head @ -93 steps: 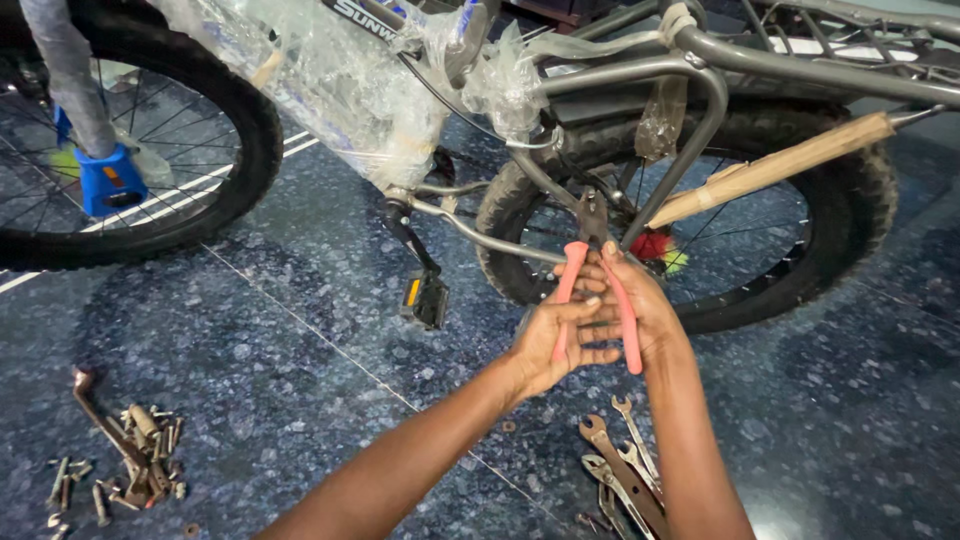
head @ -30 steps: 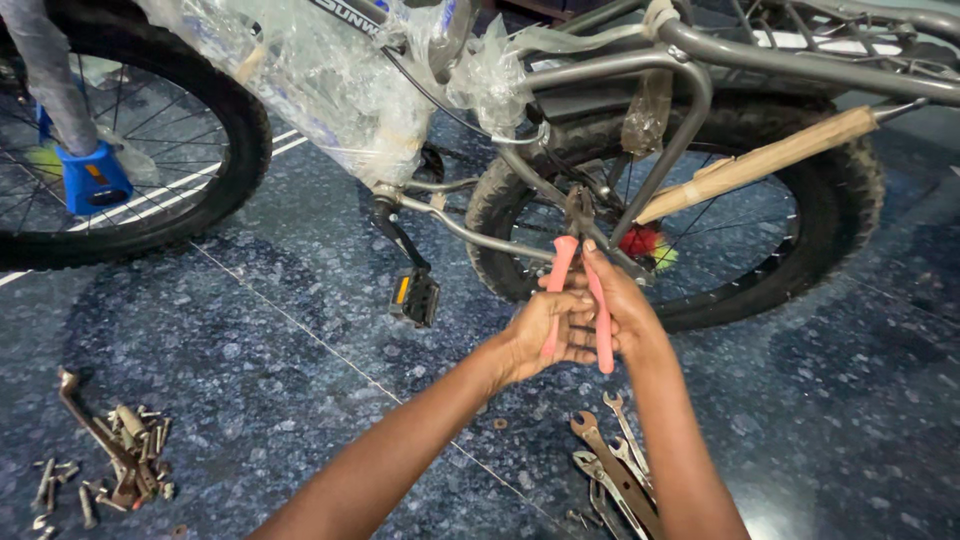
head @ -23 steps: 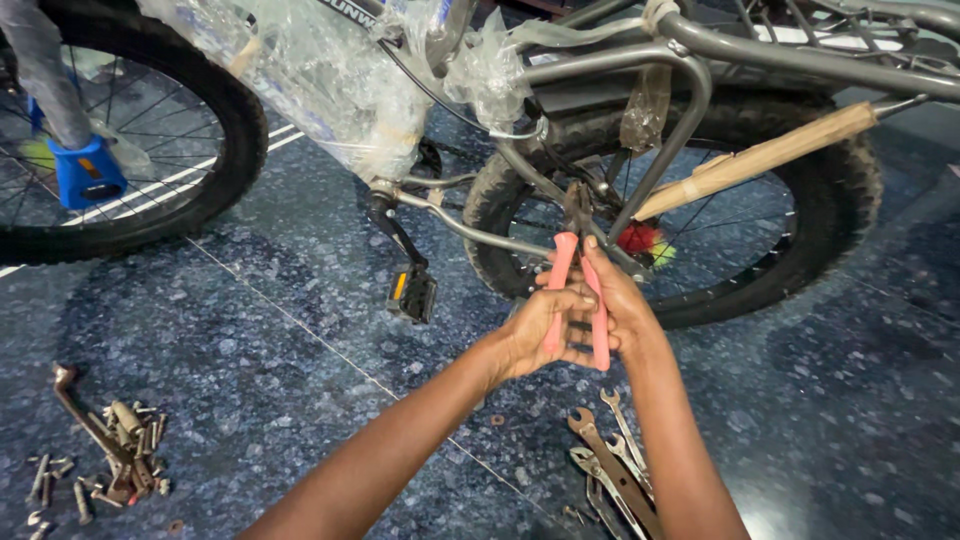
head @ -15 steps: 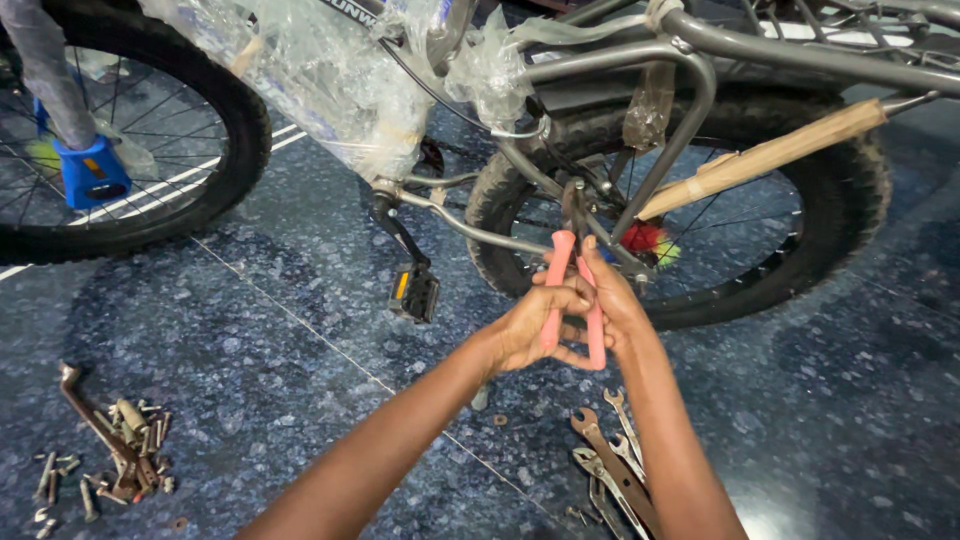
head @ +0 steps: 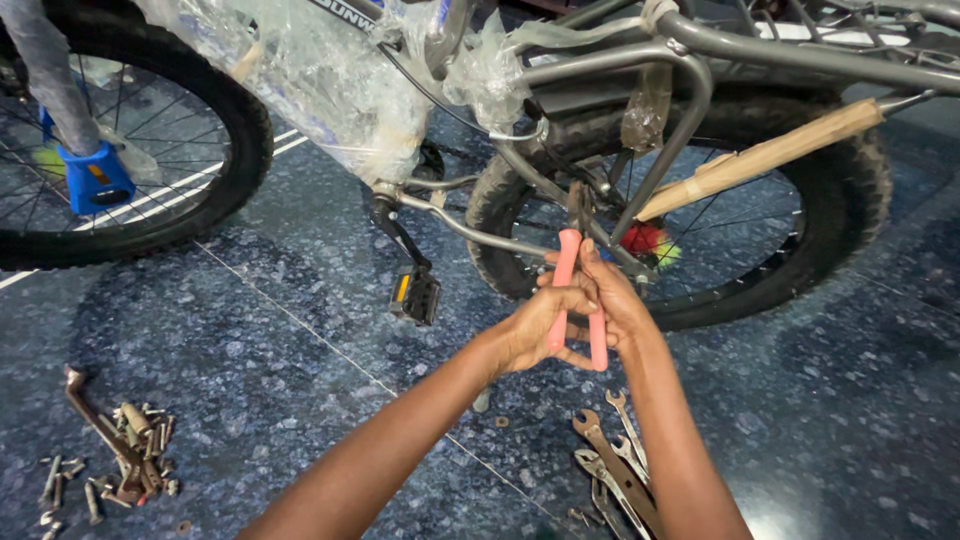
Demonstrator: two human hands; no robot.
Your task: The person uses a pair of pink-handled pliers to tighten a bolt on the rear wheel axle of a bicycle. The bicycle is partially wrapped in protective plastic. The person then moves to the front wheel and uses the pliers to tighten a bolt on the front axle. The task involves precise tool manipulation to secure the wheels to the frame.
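**Squeezing pliers at the rear wheel**

Standing on the blue stone floor (head: 250, 360), the bicycle (head: 620, 60) is heavy and rigid, wrapped partly in slippery plastic. The pliers (head: 577, 285) are stiff steel, best held by their pink sleeves. The left hand (head: 540, 325) and right hand (head: 612, 305) both curl tight round those handles; the nose seems to bite something by the frame stay.

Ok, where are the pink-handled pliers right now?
Mid-frame in the head view: both hands grip the pink-handled pliers, nose up at the bicycle frame by the rear wheel.
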